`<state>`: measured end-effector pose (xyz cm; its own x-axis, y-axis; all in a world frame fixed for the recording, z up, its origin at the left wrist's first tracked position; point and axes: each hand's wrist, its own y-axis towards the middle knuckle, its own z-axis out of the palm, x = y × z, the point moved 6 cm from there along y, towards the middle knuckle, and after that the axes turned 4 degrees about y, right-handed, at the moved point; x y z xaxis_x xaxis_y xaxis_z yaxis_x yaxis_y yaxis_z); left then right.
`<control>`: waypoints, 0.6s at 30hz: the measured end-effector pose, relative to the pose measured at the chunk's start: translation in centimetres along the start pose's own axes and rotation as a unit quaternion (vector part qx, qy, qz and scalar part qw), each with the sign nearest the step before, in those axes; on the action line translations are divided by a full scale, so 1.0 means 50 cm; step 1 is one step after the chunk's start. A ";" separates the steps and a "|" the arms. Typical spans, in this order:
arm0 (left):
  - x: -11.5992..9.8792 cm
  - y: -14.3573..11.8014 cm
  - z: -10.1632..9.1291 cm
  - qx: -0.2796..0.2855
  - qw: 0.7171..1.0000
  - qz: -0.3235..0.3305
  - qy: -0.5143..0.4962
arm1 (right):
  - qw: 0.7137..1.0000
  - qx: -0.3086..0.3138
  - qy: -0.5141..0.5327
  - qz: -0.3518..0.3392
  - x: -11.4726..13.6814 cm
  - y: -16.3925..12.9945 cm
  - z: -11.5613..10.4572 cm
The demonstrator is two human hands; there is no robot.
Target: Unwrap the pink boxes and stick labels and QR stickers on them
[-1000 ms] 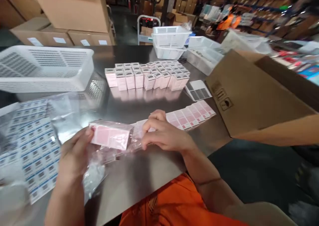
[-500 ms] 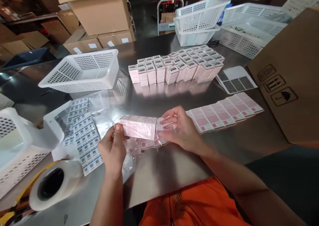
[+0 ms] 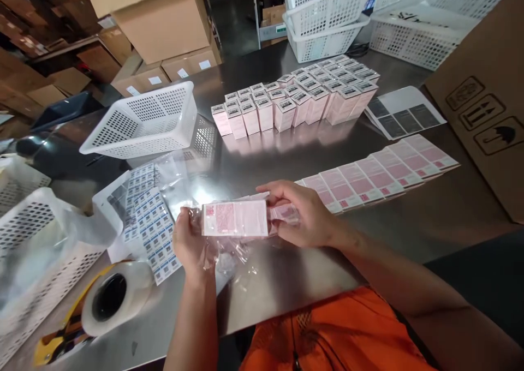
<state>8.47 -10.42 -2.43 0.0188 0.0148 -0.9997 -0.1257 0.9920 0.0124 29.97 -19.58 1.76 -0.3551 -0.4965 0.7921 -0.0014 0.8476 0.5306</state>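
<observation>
A small pink-and-white box (image 3: 241,218) in clear plastic film is held level above the steel table. My left hand (image 3: 189,239) is closed on its left end, where loose film shows. At the other end, my right hand (image 3: 305,213) pinches the film with thumb and fingers. Beneath and around the box lies crumpled clear plastic (image 3: 229,262). Flat pink-and-white cards (image 3: 372,177) overlap in a row right of my right hand. Sheets of blue-and-white code stickers (image 3: 153,223) lie left of my left hand.
Several upright pink boxes (image 3: 286,112) stand together behind my hands. A white basket (image 3: 143,123) is at back left, another (image 3: 45,262) at left. A tape dispenser (image 3: 108,300) sits near the front edge. A large carton (image 3: 483,109) borders the right side.
The box has turned so a printed face now points at me. My right hand has closed on the film at its right end. The view has tilted slightly.
</observation>
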 end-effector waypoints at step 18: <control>-0.085 -0.034 -0.011 0.086 0.971 0.028 -0.223 | 0.999 0.015 0.016 -0.024 -0.011 0.028 0.007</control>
<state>8.06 -12.25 1.78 0.4487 0.0835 -0.8898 0.0284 0.9938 0.1075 29.87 -18.07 1.95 -0.3236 -0.5417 0.7758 -0.0457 0.8279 0.5591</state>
